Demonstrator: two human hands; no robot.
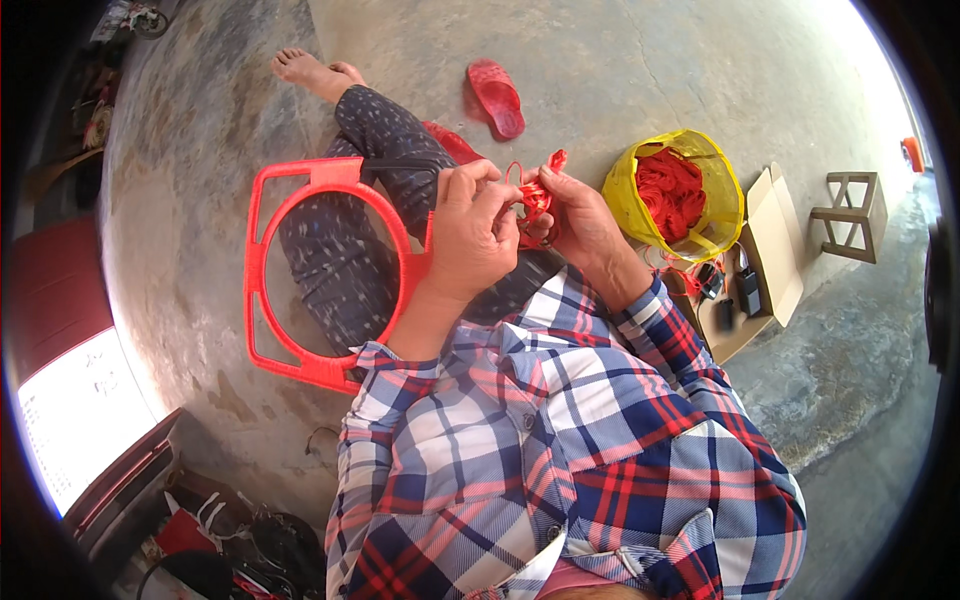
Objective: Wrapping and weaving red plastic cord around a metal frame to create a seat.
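A small bundle of glossy red cord (535,200) is gripped in my right hand (583,222), between the thumb and the fingers. My left hand (478,232) is closed beside it, its fingertips pinching at the cord, and a thin loop stands up between the hands. Against my lap, left of my hands, leans a rectangular frame (335,174) with a large ring inside it. Red cord wraps most of this frame, while a stretch of its top bar (400,163) shows black. My left forearm overlaps the frame's right side.
A yellow basket (622,195) full of red cord stands to the right. Behind it lies an open cardboard box (778,240) with black devices and wires. A wooden stool (850,215) is farther right. One red slipper (496,98) lies ahead on the concrete floor. Clutter (230,540) fills the lower left.
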